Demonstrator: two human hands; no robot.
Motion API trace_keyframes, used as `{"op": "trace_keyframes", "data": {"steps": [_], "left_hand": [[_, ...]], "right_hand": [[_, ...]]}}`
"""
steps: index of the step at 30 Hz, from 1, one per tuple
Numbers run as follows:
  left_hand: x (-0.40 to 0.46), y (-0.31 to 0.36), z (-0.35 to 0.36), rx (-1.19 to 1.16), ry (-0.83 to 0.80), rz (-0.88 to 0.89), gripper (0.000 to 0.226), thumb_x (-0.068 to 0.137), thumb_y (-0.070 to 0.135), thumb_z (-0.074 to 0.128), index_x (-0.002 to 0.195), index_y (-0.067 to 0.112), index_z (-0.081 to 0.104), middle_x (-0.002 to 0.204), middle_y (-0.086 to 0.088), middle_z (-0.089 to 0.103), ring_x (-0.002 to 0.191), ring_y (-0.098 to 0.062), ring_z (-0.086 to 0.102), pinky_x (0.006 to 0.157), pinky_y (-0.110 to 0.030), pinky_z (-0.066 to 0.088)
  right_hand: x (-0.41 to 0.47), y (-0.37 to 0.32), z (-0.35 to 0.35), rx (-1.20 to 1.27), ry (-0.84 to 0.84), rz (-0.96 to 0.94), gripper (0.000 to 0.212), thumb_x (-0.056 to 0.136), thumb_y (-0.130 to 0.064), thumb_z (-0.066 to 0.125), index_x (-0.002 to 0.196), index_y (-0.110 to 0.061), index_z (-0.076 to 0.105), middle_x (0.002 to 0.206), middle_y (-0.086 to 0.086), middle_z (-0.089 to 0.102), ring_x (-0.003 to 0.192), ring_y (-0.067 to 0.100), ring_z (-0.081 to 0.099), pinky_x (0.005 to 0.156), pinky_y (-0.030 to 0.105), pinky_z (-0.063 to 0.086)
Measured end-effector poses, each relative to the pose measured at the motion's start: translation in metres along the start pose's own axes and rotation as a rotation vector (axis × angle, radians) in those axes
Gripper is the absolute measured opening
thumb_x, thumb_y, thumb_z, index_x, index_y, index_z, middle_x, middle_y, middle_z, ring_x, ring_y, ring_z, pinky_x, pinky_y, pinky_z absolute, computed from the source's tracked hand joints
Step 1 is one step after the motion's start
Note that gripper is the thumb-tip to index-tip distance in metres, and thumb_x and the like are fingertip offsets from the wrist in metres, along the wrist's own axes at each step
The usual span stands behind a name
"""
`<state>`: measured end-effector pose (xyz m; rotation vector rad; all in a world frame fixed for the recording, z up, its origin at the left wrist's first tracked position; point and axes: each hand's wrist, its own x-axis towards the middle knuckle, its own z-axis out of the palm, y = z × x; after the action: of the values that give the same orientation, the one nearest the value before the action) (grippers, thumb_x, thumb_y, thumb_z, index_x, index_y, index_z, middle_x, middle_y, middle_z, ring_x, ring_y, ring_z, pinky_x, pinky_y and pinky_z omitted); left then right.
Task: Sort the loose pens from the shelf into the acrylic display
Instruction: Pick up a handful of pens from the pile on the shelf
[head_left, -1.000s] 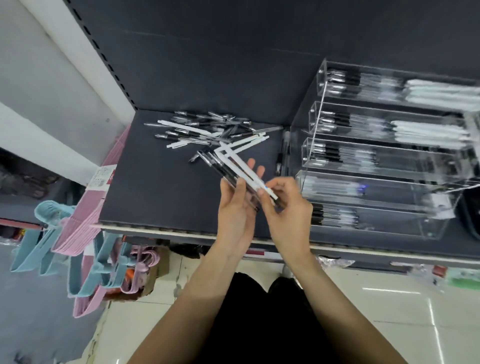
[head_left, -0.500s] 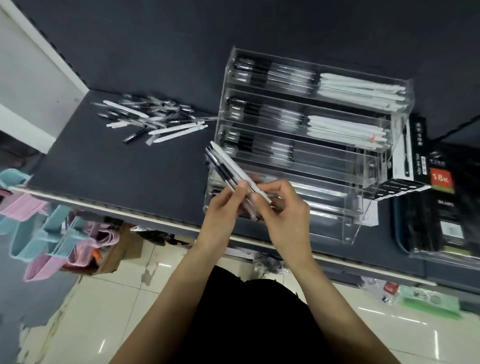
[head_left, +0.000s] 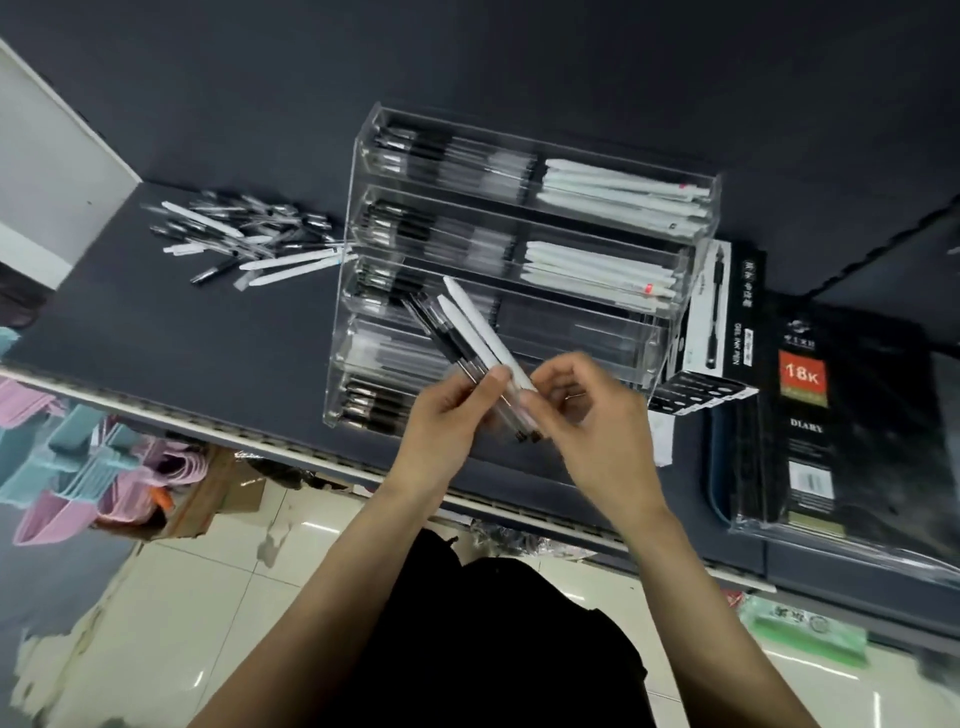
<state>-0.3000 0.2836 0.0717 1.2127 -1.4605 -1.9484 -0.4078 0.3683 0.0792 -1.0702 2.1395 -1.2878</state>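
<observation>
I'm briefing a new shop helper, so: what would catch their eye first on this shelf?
Both hands, left hand and right hand, hold a bundle of pens in front of the tiered acrylic display. A loose pile of pens lies on the dark shelf to its left, with a boxed diary on its right.

my hands (head_left: 524, 415) hold a bunch of pens (head_left: 470, 338) right in front of the display (head_left: 670, 332), blocking its lower tiers. at nine o'clock the dark shelf (head_left: 197, 332) lies bare between its front edge and the loose pile (head_left: 244, 239) at ten, so there's room to reach there. at three, the pen box (head_left: 722, 322) touches the display and diaries (head_left: 852, 415) fill that side.
</observation>
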Motion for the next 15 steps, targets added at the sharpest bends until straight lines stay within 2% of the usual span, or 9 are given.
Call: {"op": "trace_keyframes", "data": {"steps": [3, 6, 8, 11, 13, 15], "left_hand": [[0.009, 0.004, 0.003, -0.046, 0.017, 0.011, 0.022, 0.092, 0.031, 0.056, 0.085, 0.03, 0.077, 0.08, 0.002, 0.063, 0.076, -0.014, 0.055, 0.079, -0.028, 0.045], [0.018, 0.006, 0.0, -0.055, 0.046, 0.008, 0.022, 0.09, 0.037, 0.057, 0.091, 0.03, 0.077, 0.09, -0.011, 0.063, 0.077, -0.017, 0.053, 0.084, -0.033, 0.042], [0.024, 0.008, -0.003, -0.067, 0.081, 0.012, 0.021, 0.092, 0.034, 0.057, 0.091, 0.027, 0.077, 0.098, -0.016, 0.067, 0.077, -0.019, 0.054, 0.084, -0.032, 0.044], [0.029, 0.011, -0.002, -0.068, 0.123, 0.041, 0.02, 0.094, 0.029, 0.056, 0.09, 0.023, 0.075, 0.108, -0.021, 0.067, 0.074, -0.019, 0.054, 0.081, -0.032, 0.047], [0.031, 0.012, -0.001, -0.075, 0.127, 0.042, 0.022, 0.093, 0.03, 0.057, 0.08, 0.03, 0.076, 0.109, -0.022, 0.065, 0.076, -0.019, 0.055, 0.081, -0.032, 0.047], [0.032, 0.011, -0.001, -0.076, 0.12, 0.029, 0.023, 0.087, 0.036, 0.06, 0.07, 0.033, 0.075, 0.106, -0.017, 0.066, 0.08, -0.021, 0.056, 0.087, -0.038, 0.045]], "right_hand": [[0.022, 0.004, -0.037, -0.152, 0.128, -0.111, 0.017, 0.08, -0.02, 0.073, 0.096, -0.02, 0.068, 0.079, -0.014, 0.066, 0.067, 0.003, 0.061, 0.065, 0.017, 0.049], [0.055, 0.009, -0.077, -0.547, 0.261, -0.27, 0.014, 0.083, -0.02, 0.071, 0.096, -0.016, 0.07, 0.089, -0.002, 0.068, 0.07, 0.017, 0.064, 0.061, 0.022, 0.043], [0.076, 0.012, -0.092, -0.759, 0.251, -0.325, 0.013, 0.084, -0.017, 0.07, 0.096, -0.014, 0.071, 0.096, 0.003, 0.067, 0.073, 0.027, 0.065, 0.059, 0.025, 0.038], [0.096, 0.016, -0.094, -0.947, 0.191, -0.41, 0.007, 0.081, -0.013, 0.071, 0.088, -0.012, 0.072, 0.089, 0.006, 0.067, 0.074, 0.032, 0.064, 0.056, 0.024, 0.032], [0.102, 0.017, -0.092, -1.005, 0.163, -0.462, 0.004, 0.08, -0.012, 0.072, 0.083, -0.011, 0.072, 0.084, 0.006, 0.066, 0.074, 0.031, 0.062, 0.056, 0.026, 0.038], [0.106, 0.019, -0.09, -1.001, 0.133, -0.516, 0.004, 0.079, -0.01, 0.072, 0.083, -0.01, 0.071, 0.082, 0.006, 0.066, 0.074, 0.031, 0.062, 0.061, 0.033, 0.048]]}}
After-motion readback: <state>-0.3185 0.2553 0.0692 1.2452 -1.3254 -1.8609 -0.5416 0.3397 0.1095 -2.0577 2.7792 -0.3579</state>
